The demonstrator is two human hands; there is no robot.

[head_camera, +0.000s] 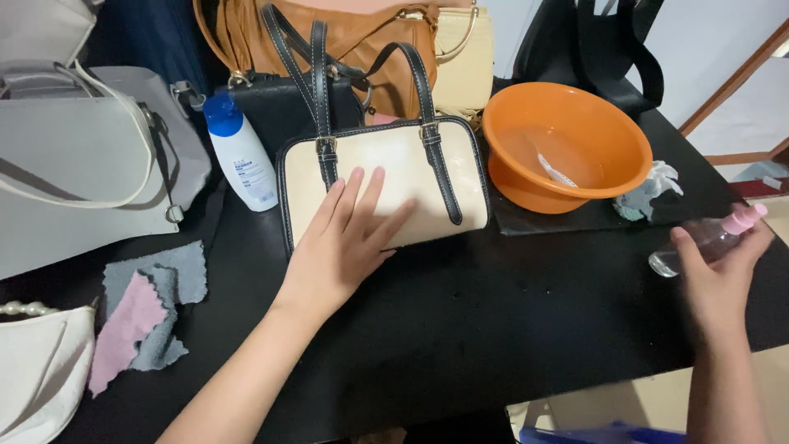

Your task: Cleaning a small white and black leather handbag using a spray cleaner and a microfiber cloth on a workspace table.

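Left hand (341,247) lies flat, open, on cream handbag (382,185). Right hand (723,271) grips clear spray bottle (707,238); a careless squeeze risks wetting the bench (493,329) beneath it.

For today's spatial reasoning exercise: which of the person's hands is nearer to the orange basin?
Right. The right hand, holding a clear spray bottle, is just beside the orange basin; the left hand rests on the cream handbag, farther away.
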